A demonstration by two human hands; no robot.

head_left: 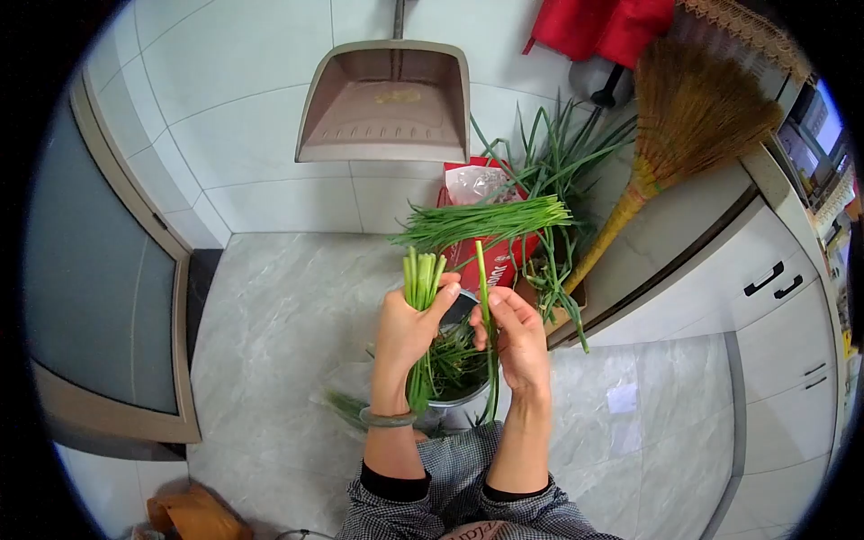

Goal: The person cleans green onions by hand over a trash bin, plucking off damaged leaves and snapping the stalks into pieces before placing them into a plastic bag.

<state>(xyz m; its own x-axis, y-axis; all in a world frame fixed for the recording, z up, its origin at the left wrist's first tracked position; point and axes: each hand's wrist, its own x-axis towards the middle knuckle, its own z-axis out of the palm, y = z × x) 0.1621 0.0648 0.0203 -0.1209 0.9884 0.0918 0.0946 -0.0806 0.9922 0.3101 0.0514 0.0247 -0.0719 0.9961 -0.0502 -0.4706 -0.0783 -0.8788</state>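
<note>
My left hand [407, 326] is closed around a bunch of green stalks [420, 277], with thick pale ends pointing up and leaves hanging below. They look like chives or a similar leafy green. Between the fingertips of my right hand [517, 335] is a single long green stalk [482, 272], upright beside the bunch. Below both hands stands a bucket [470, 396] with dark green leafy scraps [461, 353] inside. Just beyond, a bundle of chives [486, 220] lies across the top of a red bag [490, 265].
Spring onions [567, 148] stand behind the red bag. A straw broom [693, 117] leans at the right, near white cabinets [720, 270]. A dustpan [385, 103] hangs on the tiled wall. At left is a door [108, 261]; clear plastic with greens [346, 405] lies by the bucket.
</note>
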